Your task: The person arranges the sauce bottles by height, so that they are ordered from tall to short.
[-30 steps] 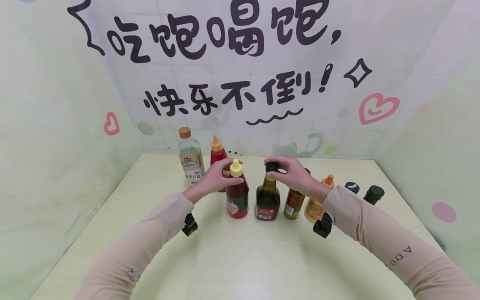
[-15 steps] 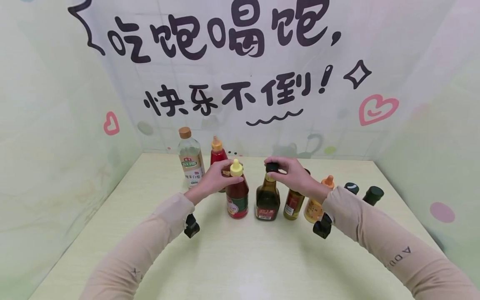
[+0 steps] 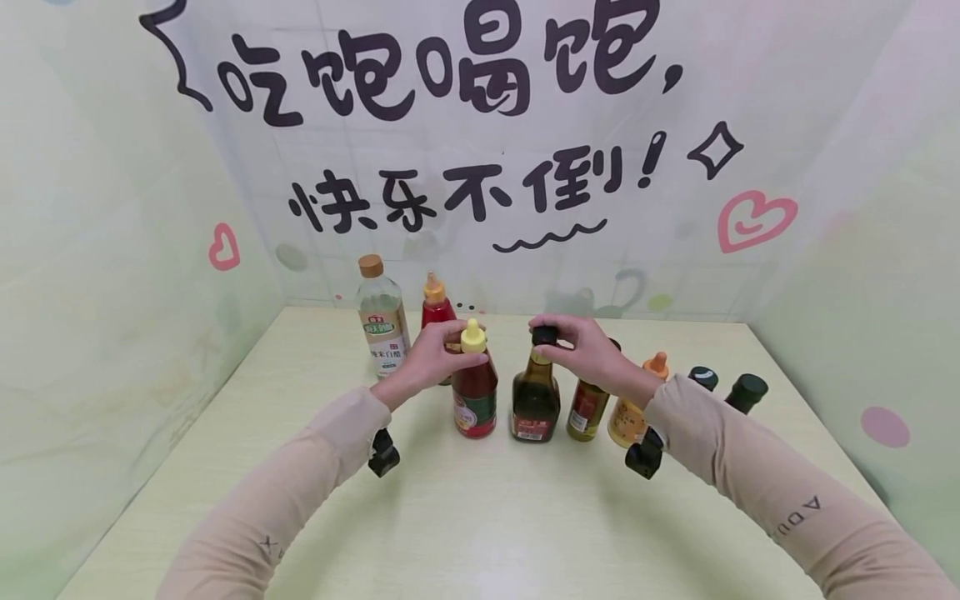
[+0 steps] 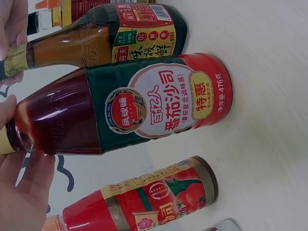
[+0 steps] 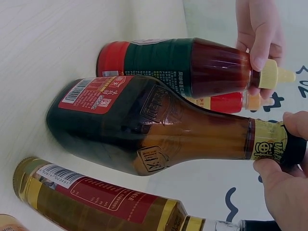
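Left hand [image 3: 429,357] grips ketchup bottle [image 3: 476,400] — pale table [image 3: 480,517], lettered wall [image 3: 465,137].

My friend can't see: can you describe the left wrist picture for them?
A left hand grips a tomato ketchup bottle near its top. On one side, a right hand holds a soy sauce bottle; on the other is a red ketchup bottle.

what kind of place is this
Likely a staged tabletop booth: a pale table closed in by printed walls, big Chinese lettering on the back one, plus a ketchup bottle and a dark sauce bottle.
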Action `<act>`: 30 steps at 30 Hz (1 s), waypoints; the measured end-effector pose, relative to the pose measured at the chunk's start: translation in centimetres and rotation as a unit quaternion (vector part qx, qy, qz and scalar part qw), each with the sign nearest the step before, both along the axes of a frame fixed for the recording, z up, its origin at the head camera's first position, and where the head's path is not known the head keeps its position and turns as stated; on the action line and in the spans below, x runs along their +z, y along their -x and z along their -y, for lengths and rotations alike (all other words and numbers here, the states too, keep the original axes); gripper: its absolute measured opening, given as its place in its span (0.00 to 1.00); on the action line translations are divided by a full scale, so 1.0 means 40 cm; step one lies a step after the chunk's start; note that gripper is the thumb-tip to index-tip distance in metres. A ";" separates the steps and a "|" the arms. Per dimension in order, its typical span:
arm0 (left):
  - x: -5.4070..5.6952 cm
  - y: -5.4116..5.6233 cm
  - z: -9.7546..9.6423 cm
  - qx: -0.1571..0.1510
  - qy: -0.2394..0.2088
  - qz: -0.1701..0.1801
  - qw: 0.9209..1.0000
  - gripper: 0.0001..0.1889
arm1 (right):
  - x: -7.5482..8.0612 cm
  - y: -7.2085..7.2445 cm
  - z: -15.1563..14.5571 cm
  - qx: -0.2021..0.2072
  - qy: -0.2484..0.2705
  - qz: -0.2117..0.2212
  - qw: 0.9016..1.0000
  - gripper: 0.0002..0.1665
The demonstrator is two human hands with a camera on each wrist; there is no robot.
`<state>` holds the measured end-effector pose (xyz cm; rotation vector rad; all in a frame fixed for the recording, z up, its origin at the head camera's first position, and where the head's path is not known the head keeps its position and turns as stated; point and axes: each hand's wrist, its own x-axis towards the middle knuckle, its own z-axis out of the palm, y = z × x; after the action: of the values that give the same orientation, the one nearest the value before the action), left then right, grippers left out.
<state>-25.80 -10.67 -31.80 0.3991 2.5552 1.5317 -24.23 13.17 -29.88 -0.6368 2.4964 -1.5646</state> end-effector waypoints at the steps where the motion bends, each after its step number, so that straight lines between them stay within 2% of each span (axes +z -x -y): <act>1: 0.001 0.000 -0.001 0.000 0.000 -0.001 1.000 0.23 | 0.000 0.000 -0.001 0.000 0.000 -0.001 1.000 0.23; 9: 0.007 -0.005 -0.008 -0.004 0.006 0.001 1.000 0.24 | 0.001 0.002 0.004 0.000 0.002 -0.006 1.000 0.21; 12: 0.012 -0.002 -0.013 -0.005 0.008 -0.013 1.000 0.24 | -0.001 0.002 0.004 0.001 0.000 -0.007 1.000 0.21; 17: 0.026 0.015 -0.028 -0.009 0.002 -0.048 0.999 0.25 | -0.002 0.001 -0.002 -0.003 -0.006 -0.008 1.000 0.22; 23: 0.044 0.043 -0.048 -0.012 0.019 -0.092 0.995 0.23 | -0.001 0.005 -0.003 -0.003 -0.005 -0.009 1.000 0.21; 26: 0.045 0.059 -0.054 -0.008 0.022 -0.102 0.995 0.22 | -0.003 0.007 -0.003 -0.002 -0.002 -0.007 1.000 0.21; 30: 0.044 0.077 -0.062 0.010 0.022 -0.095 0.995 0.23 | -0.005 0.007 -0.003 0.000 -0.001 -0.007 1.000 0.21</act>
<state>-28.89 -8.17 -30.06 0.5398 2.7384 1.5086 -24.53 13.28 -30.09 -0.6499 2.5089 -1.5628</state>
